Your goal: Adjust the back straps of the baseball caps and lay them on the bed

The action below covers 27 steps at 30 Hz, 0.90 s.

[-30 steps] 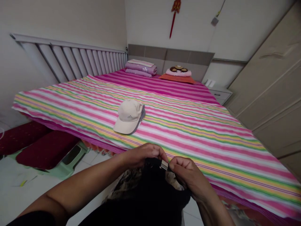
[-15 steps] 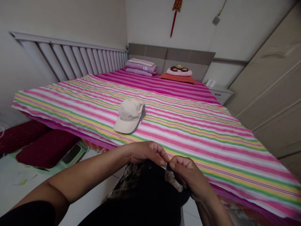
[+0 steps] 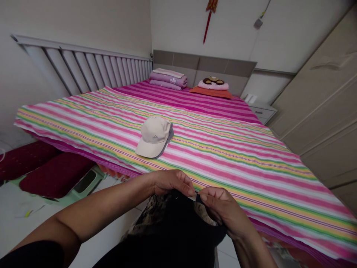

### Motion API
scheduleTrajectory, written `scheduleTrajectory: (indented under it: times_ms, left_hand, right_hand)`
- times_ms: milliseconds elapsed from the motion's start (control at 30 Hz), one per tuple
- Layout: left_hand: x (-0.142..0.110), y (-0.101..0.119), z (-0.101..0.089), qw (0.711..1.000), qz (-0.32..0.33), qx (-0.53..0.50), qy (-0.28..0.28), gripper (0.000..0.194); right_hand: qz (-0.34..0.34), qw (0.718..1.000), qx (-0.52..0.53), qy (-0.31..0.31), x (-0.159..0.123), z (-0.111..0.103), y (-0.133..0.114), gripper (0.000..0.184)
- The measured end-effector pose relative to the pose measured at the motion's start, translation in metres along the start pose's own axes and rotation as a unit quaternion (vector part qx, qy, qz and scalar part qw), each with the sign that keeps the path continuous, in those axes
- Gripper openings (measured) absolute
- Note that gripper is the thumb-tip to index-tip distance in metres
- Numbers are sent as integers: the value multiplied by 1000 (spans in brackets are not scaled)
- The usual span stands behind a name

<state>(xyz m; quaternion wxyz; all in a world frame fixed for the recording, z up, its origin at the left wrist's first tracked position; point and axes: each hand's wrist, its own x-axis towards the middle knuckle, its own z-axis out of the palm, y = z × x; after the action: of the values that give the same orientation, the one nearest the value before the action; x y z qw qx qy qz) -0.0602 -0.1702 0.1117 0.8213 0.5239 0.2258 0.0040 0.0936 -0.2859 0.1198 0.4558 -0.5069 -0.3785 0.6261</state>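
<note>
A black cap [image 3: 184,212] is in front of my body, low in the view, its lower part merging with my dark clothing. Between my hands runs its short dark strap [image 3: 198,198], with a small pale tab beside it, above the arched gap of the cap. My left hand [image 3: 173,182] pinches the strap from the left, thumb against fingers. From the right, my right hand [image 3: 220,204] grips the strap's other side with thumb and curled forefinger. A beige cap [image 3: 153,136] lies on the bed past my left hand, a grey one partly hidden beneath it.
The bed [image 3: 228,152] with a striped sheet spreads ahead of me. Folded purple bedding [image 3: 169,80] and a pink folded piece [image 3: 213,86] lie by the headboard [image 3: 225,69]. A dark red cushioned seat [image 3: 55,176] stands at lower left, and a wardrobe [image 3: 318,111] at right.
My hands have drawn very slightly apart, and a little more of the dark strap shows between them. Both keep their pinch. The caps on the bed stay put.
</note>
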Motion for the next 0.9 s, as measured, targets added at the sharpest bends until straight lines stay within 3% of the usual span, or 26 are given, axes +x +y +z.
scheduleTrajectory:
  times_ms: [267, 400, 500, 900]
  left_hand:
    - [-4, 2, 2, 999, 26, 33, -18, 26]
    - [-8, 3, 10, 982, 128, 141, 16, 35]
    - [-9, 1, 15, 965, 184, 181, 42, 27]
    - [-8, -9, 15, 948, 239, 188, 96, 25]
  right_hand:
    - [-6, 1000, -7, -7, 1, 1, 0, 36]
    - [5, 1000, 11, -7, 3, 2, 1, 37]
    - [6, 1000, 19, -12, 3, 2, 3, 35]
    - [1, 998, 53, -24, 3, -2, 7, 30]
